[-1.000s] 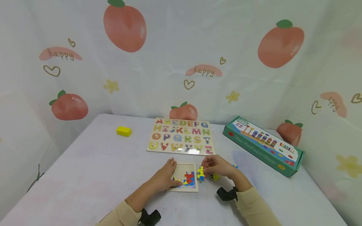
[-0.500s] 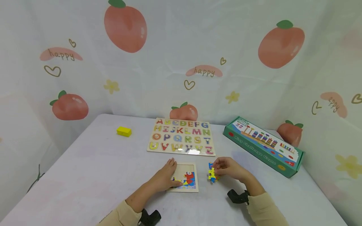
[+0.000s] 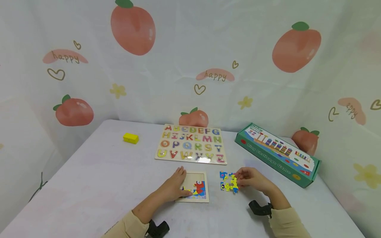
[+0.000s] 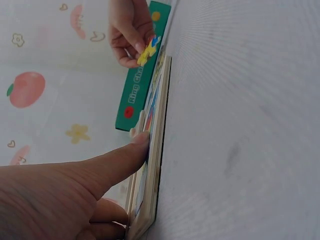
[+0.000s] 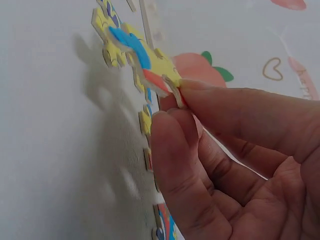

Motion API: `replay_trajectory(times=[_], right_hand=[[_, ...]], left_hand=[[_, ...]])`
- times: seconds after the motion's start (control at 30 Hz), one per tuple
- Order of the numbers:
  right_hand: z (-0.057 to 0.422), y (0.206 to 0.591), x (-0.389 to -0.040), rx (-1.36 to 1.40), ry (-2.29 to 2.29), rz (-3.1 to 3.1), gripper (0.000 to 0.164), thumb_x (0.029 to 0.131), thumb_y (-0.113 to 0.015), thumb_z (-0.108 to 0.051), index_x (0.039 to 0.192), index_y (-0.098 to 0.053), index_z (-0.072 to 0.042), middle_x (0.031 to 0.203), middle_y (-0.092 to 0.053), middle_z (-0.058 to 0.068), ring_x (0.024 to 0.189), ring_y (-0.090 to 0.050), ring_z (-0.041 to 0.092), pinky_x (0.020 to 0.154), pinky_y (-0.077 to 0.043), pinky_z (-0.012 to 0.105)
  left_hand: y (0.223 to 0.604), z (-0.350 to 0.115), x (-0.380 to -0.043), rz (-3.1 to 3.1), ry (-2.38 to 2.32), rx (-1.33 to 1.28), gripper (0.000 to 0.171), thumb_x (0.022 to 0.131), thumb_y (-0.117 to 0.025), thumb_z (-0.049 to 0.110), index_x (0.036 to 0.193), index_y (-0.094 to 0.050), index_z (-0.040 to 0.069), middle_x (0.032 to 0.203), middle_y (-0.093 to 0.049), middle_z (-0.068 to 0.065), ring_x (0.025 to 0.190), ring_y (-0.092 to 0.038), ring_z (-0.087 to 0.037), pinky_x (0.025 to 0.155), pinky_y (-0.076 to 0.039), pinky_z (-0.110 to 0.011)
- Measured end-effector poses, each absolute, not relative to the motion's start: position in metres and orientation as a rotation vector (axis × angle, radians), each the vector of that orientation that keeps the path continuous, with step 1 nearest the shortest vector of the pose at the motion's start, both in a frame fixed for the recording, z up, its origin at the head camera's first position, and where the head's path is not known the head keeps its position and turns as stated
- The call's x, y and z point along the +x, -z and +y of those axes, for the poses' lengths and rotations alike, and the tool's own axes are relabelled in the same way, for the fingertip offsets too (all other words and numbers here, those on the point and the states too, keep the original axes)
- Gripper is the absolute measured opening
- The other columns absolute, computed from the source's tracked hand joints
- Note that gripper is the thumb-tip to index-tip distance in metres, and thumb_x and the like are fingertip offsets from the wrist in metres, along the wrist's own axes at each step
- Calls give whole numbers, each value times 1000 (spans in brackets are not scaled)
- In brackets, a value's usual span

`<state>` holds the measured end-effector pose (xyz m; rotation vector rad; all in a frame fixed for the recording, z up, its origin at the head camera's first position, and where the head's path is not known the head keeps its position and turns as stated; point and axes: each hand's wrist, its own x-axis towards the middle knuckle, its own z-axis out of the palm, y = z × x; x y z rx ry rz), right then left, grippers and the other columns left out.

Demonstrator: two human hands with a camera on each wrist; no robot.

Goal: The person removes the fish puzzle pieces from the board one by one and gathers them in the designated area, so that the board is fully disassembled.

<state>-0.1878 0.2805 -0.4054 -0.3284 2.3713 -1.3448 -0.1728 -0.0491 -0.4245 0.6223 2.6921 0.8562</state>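
In the head view my left hand [image 3: 171,186] rests on the left side of a small wooden puzzle tray [image 3: 207,193]. Its fingers point away and the thumb lies over the near part, where several colourful pieces [image 3: 199,190] fill the lower right. My right hand [image 3: 252,178] pinches a yellow, blue and red jigsaw piece [image 5: 145,55] between thumb and fingers. The right wrist view shows this piece tilted, raised off the table with its shadow beside it. Below and left of it lie several loose jigsaw pieces [image 3: 223,175], partly covered by the held one.
A wooden alphabet board [image 3: 190,143] lies behind the tray. The green Ring Challenge Game box [image 3: 278,153] stands at the back right, and a yellow block [image 3: 130,138] at the back left. A printed cloth [image 3: 166,86] hangs behind the white table [image 3: 98,185].
My right hand has moved right with the jigsaw piece, from beside the tray to the right of the loose pieces, which show more now. My left hand stays on the tray.
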Motion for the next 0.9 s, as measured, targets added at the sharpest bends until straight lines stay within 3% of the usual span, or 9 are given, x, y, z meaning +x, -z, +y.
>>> replay_trajectory(times=[0.4, 0.9], right_hand=[[287, 408, -189, -257, 1304, 2363, 31, 84, -69, -18, 99, -58, 8, 80, -63, 2, 71, -59, 15, 66, -54, 24], [279, 408, -185, -227, 1182, 2524, 20, 83, -69, -12, 92, -65, 5, 75, -61, 3, 65, -55, 12, 60, -50, 23]], left_hand=[[425, -49, -174, 2683, -847, 610, 86, 78, -73, 35, 140, -32, -10, 152, -20, -25, 143, -15, -37, 113, -23, -51], [425, -49, -174, 2685, -882, 618, 86, 78, -74, 34, 138, -32, -12, 151, -21, -26, 142, -16, -39, 112, -24, -53]])
